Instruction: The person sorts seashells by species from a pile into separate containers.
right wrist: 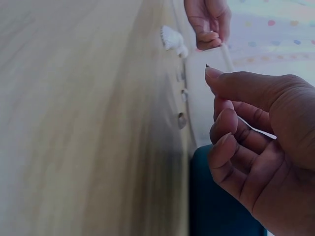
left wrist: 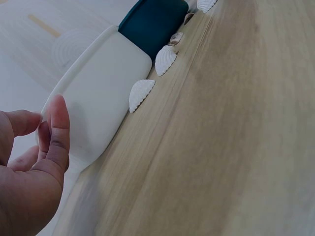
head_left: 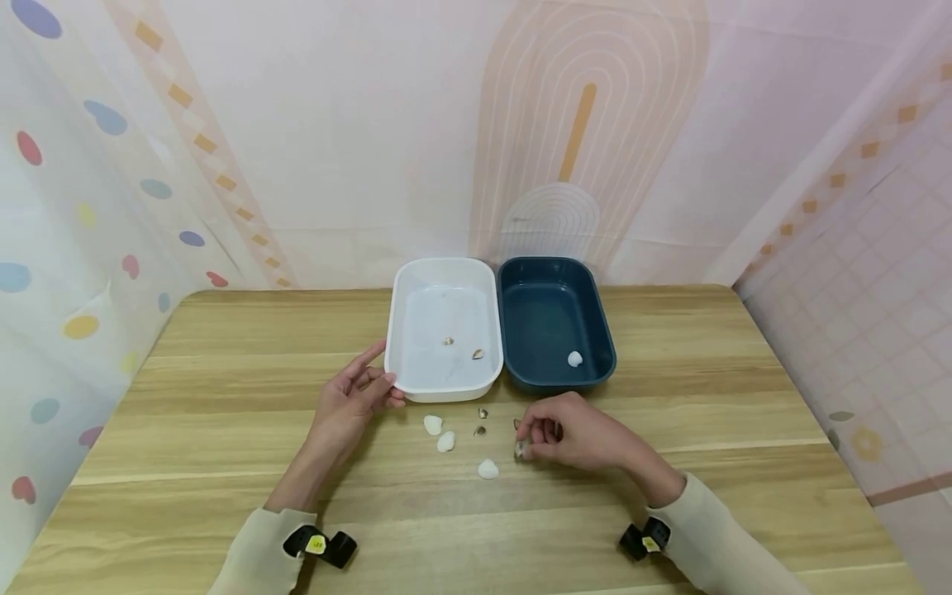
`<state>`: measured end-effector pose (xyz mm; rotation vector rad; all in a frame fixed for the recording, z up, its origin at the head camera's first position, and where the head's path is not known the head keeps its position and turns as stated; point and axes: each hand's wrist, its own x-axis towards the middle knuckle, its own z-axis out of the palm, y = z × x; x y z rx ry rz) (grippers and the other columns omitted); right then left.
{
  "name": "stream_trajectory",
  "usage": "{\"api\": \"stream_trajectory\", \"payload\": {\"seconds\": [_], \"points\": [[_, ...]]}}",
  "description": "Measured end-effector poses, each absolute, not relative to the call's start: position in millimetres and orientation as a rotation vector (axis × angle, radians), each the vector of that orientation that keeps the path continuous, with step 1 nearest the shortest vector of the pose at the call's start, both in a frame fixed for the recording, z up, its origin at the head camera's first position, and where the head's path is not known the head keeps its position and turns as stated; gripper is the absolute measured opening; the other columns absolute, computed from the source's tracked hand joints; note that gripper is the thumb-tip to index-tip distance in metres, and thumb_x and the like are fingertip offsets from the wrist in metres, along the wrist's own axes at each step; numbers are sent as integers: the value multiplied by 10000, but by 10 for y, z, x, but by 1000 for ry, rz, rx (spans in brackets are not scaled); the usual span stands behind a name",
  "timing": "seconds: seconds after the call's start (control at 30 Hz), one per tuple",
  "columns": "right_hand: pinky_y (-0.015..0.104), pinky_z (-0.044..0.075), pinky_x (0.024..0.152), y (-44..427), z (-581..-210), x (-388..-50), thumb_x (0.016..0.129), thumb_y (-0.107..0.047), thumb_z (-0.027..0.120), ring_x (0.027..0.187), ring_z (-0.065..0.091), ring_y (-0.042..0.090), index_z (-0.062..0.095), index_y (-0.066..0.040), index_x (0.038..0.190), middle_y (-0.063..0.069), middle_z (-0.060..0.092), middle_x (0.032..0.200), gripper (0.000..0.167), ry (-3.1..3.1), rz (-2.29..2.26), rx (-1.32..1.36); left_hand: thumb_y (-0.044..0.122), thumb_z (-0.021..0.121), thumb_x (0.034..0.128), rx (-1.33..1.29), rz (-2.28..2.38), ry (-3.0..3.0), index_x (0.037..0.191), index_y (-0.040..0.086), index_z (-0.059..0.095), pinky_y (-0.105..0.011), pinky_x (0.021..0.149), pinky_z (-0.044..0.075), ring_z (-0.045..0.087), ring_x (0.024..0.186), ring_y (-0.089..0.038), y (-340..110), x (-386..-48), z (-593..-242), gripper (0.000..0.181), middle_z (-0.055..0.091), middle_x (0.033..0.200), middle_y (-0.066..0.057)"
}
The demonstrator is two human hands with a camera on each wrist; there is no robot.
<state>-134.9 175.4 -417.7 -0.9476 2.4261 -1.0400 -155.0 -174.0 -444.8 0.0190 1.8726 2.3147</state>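
My left hand (head_left: 349, 406) (left wrist: 37, 164) grips the near left corner of the white tray (head_left: 445, 395) (left wrist: 106, 83), thumb at the rim. Over the table right of the small shells, my right hand (head_left: 576, 434) (right wrist: 261, 142) pinches a small shell (head_left: 520, 449) (right wrist: 207, 66), mostly hidden by thumb and fingertips. Three white shells (head_left: 433, 425) (left wrist: 141, 93) (right wrist: 170, 38) lie on the table. Small brown shells (head_left: 479, 430) (right wrist: 182, 120) lie nearer the right hand, one partly behind its fingers. Two small brownish shells (head_left: 478, 354) sit in the white tray.
A dark blue tray (head_left: 558, 385) (left wrist: 153, 24) (right wrist: 216, 196) stands against the white tray's right side, with one white shell (head_left: 575, 359) inside. Both trays are near the back edge of the wooden table (head_left: 223, 397), in front of a patterned curtain (head_left: 357, 124).
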Motion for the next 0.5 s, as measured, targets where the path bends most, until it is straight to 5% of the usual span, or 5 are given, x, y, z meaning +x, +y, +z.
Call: {"api": "stream_trajectory", "payload": {"seconds": [0.5], "points": [[171,526,569,1627,-3911,-1393,930,-184,782,667,543,14,729,-196,996,-120,608,760,86,2501,-1083,-999,53,647,1007,33,2336,1855,1597,76,341,-230,770,670,712,806,-107,-1741,-1542,-4457,665,652,997,-67]]}}
